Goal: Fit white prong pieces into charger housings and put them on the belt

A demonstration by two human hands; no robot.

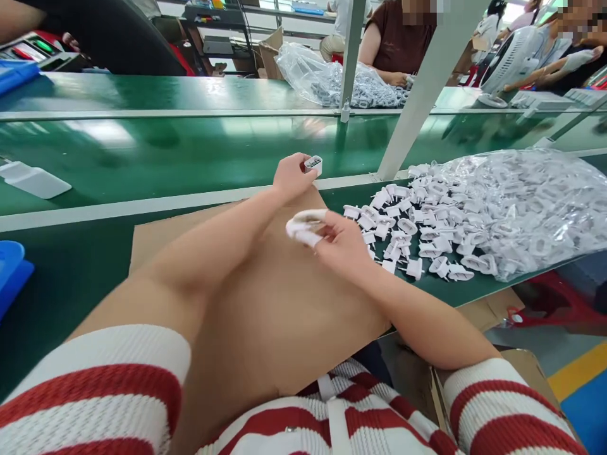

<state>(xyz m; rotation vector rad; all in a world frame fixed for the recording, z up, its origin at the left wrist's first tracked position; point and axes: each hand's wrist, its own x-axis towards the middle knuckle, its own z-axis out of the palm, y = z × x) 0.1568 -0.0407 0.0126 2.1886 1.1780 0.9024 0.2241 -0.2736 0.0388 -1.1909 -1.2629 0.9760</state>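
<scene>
My left hand is closed around a small white plastic charger housing, whose open end shows dark parts inside. It is above the far edge of a brown cardboard sheet. Nearer to me and to the right is my right hand, its thumb and forefinger bent toward each other. White finger covers seem to sit on these two fingers, and their tips meet in a blur. Whether anything small is between them is hidden. Many loose white plug pieces with metal pins lie just right of that hand.
A clear bag of white pieces lies at the right. A slanted metal post rises behind the loose pieces. On the green conveyor at left is a white charger; blue trays are nearer. Co-workers sit across the line.
</scene>
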